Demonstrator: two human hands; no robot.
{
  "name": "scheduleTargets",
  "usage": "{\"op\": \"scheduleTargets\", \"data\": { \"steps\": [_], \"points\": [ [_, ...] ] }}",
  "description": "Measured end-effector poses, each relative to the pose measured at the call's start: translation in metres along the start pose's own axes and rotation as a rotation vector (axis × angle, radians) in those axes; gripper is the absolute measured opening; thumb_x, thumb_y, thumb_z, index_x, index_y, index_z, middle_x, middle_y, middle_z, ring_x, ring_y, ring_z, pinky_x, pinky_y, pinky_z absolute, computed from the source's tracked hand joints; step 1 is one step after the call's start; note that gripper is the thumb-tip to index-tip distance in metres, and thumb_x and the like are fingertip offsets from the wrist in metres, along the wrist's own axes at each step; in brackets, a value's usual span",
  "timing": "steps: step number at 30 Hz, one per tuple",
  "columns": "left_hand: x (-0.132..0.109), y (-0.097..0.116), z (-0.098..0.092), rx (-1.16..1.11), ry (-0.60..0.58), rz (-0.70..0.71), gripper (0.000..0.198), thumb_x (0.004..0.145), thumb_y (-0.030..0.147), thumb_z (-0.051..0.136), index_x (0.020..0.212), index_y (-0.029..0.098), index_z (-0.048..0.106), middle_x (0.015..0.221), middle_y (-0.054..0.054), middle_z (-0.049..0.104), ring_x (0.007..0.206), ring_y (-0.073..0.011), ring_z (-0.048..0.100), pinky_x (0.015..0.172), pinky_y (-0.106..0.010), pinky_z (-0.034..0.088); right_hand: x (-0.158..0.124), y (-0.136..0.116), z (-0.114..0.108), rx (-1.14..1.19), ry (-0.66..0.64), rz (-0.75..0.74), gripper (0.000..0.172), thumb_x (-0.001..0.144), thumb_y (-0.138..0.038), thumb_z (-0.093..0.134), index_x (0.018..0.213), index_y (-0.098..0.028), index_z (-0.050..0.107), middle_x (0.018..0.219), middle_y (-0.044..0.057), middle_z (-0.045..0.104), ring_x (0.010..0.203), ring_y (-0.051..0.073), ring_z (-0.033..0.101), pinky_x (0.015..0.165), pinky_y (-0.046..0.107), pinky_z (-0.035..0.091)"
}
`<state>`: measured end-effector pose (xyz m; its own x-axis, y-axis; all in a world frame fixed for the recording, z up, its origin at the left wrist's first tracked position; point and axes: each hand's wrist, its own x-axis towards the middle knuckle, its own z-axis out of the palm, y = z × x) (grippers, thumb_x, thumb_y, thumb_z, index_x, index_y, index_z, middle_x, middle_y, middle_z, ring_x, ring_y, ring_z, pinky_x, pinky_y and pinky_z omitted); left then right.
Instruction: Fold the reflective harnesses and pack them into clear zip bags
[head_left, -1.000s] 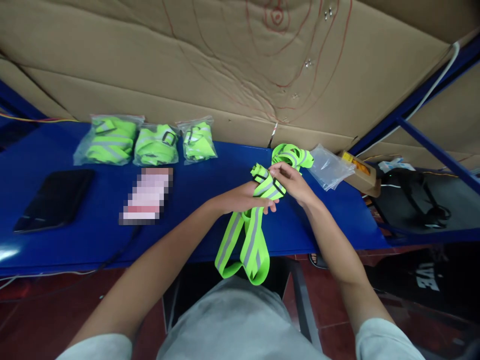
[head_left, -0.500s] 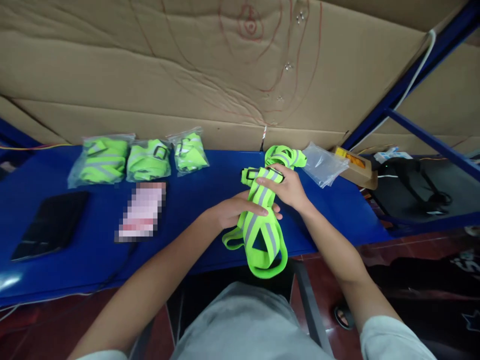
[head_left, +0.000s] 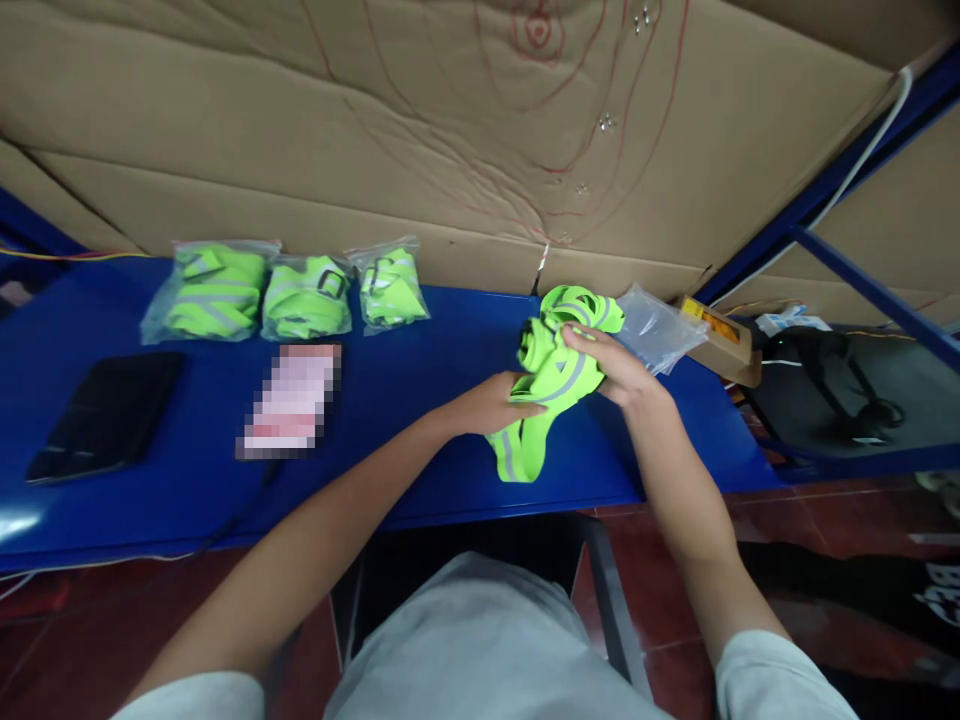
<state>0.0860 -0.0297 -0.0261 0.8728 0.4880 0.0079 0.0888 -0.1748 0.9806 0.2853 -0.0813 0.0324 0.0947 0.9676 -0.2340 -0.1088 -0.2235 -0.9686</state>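
A lime-green reflective strap (head_left: 566,385) with grey stripes is held above the blue table, partly folded, and one loop dangles from it toward me. My left hand (head_left: 487,403) grips its lower left side, fingers partly hidden by the webbing. On its right side my right hand (head_left: 616,365) is closed, thumb pressed on top and the other fingers mostly out of sight. A rolled end and a dark buckle edge show at its upper left. Just behind lies another green reflective strap (head_left: 600,312), beside clear plastic bags (head_left: 660,330).
Three bagged green straps (head_left: 307,300) line the back left of the blue table (head_left: 420,480). Nearer me are a black flat case (head_left: 105,415) and a pixelated phone-shaped item (head_left: 292,400). An open cardboard box (head_left: 724,345) stands right; a cardboard wall (head_left: 420,130) rises behind.
The strap's long hanging loops have been folded up into a more compact bundle, leaving a shorter loop. My right hand has shifted right and slightly down. The view has turned a little.
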Motion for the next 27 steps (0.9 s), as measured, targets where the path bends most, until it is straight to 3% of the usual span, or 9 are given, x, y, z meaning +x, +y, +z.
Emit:
{"op": "scheduleTargets", "data": {
  "steps": [4,8,10,12,14,16,19,21,27],
  "points": [
    [0.001,-0.009,-0.009,0.183,0.205,0.197,0.028,0.081,0.033,0.074,0.104,0.018,0.071,0.110,-0.009,0.073,0.109,-0.0279,0.067,0.101,-0.039,0.050,-0.004,0.003,0.001,-0.279,-0.096,0.017,0.054,0.066,-0.049,0.091,0.111,-0.024,0.071,0.105,0.005,0.076,0.106,0.026,0.070,0.095,0.041,0.057],
    [0.001,-0.009,-0.011,0.075,0.186,0.258,0.036,0.078,0.036,0.078,0.106,0.018,0.065,0.105,-0.006,0.070,0.098,-0.0242,0.067,0.090,-0.035,0.054,-0.015,0.000,0.008,-0.455,-0.254,-0.145,0.043,0.081,-0.054,0.079,0.112,-0.027,0.066,0.109,0.002,0.070,0.104,0.022,0.065,0.090,0.035,0.054],
    [0.003,-0.006,-0.010,0.017,0.179,0.249,0.043,0.075,0.039,0.081,0.107,0.018,0.063,0.102,-0.006,0.069,0.093,-0.0220,0.066,0.085,-0.034,0.054,-0.016,0.001,0.012,-0.486,-0.184,-0.249,0.049,0.080,-0.055,0.078,0.116,-0.028,0.059,0.111,0.002,0.066,0.099,0.019,0.063,0.087,0.034,0.054],
    [0.004,-0.002,-0.008,-0.034,0.154,0.212,0.041,0.075,0.040,0.081,0.104,0.017,0.064,0.098,-0.007,0.070,0.091,-0.0212,0.066,0.085,-0.034,0.055,-0.013,0.006,0.015,-0.532,0.015,-0.437,0.052,0.076,-0.056,0.082,0.112,-0.027,0.057,0.114,0.003,0.063,0.098,0.019,0.061,0.089,0.035,0.053],
    [0.004,0.003,-0.006,-0.079,0.162,0.143,0.036,0.075,0.039,0.081,0.100,0.016,0.068,0.095,-0.007,0.072,0.090,-0.0214,0.066,0.086,-0.035,0.055,-0.009,0.012,0.018,-0.602,0.185,-0.621,0.041,0.080,-0.056,0.079,0.102,-0.026,0.060,0.113,0.005,0.063,0.101,0.021,0.061,0.093,0.037,0.052],
    [0.003,0.006,-0.005,-0.136,0.217,0.034,0.037,0.072,0.037,0.082,0.099,0.015,0.070,0.092,-0.006,0.073,0.087,-0.0215,0.067,0.083,-0.035,0.056,-0.007,0.016,0.021,-0.679,0.181,-0.695,0.032,0.094,-0.057,0.063,0.097,-0.026,0.066,0.109,0.006,0.068,0.105,0.023,0.064,0.097,0.039,0.051],
    [0.000,0.007,-0.007,-0.280,0.298,-0.131,0.041,0.068,0.036,0.084,0.100,0.015,0.071,0.091,-0.007,0.075,0.084,-0.0216,0.068,0.075,-0.033,0.057,-0.008,0.017,0.023,-0.770,-0.032,-0.709,0.047,0.105,-0.059,0.037,0.121,-0.027,0.068,0.127,0.007,0.069,0.122,0.025,0.063,0.108,0.044,0.047],
    [-0.002,0.006,-0.010,-0.349,0.338,-0.170,0.042,0.064,0.035,0.085,0.099,0.016,0.071,0.091,-0.007,0.076,0.084,-0.0219,0.070,0.074,-0.031,0.057,-0.010,0.016,0.025,-0.832,-0.133,-0.720,0.055,0.100,-0.064,0.046,0.141,-0.028,0.057,0.145,0.009,0.060,0.135,0.028,0.056,0.115,0.048,0.043],
    [-0.003,0.003,-0.014,-0.373,0.192,-0.225,0.042,0.061,0.023,0.086,0.100,0.016,0.073,0.084,-0.007,0.077,0.079,-0.0233,0.072,0.072,-0.034,0.059,-0.009,0.018,0.022,-0.954,-0.148,-0.703,0.078,0.088,-0.060,0.070,0.154,-0.029,0.043,0.152,0.012,0.055,0.139,0.033,0.053,0.116,0.051,0.043]
  ]
}}
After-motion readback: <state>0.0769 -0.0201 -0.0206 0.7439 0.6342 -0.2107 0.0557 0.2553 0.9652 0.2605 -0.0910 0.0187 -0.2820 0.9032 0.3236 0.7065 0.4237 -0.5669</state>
